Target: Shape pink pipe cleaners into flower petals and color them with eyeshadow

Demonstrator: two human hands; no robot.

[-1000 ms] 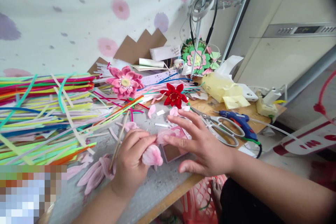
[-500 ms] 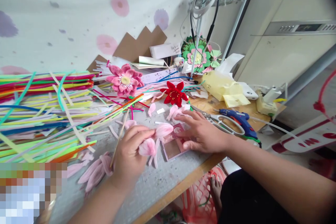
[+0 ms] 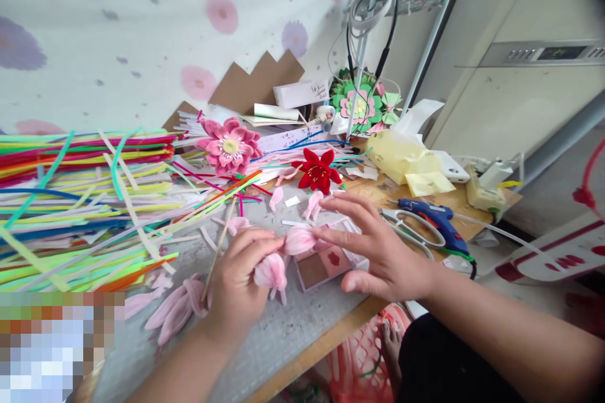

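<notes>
My left hand (image 3: 236, 283) is closed around a thin wooden stick (image 3: 217, 254) with fuzzy pale-pink petals (image 3: 271, 271) bunched at its tip. My right hand (image 3: 378, 245) hovers with fingers spread, its fingertips touching one pink petal (image 3: 299, 240) of that bunch. Under the right hand lies a small open pink palette box (image 3: 326, 262) with brown and pink pans. More loose pink petals (image 3: 174, 308) lie on the grey mat (image 3: 293, 327) to the left.
A big heap of coloured pipe cleaners (image 3: 85, 201) fills the left. A pink flower (image 3: 229, 146) and a red flower (image 3: 316, 170) lie behind. Scissors (image 3: 416, 233), a blue glue gun (image 3: 437, 221) and yellow paper (image 3: 406, 160) sit right. The table edge (image 3: 331, 340) runs close in front.
My right hand has lifted off the palette box and spread its fingers, now touching a pink petal. The left hand has kept its hold on the stick and petals.
</notes>
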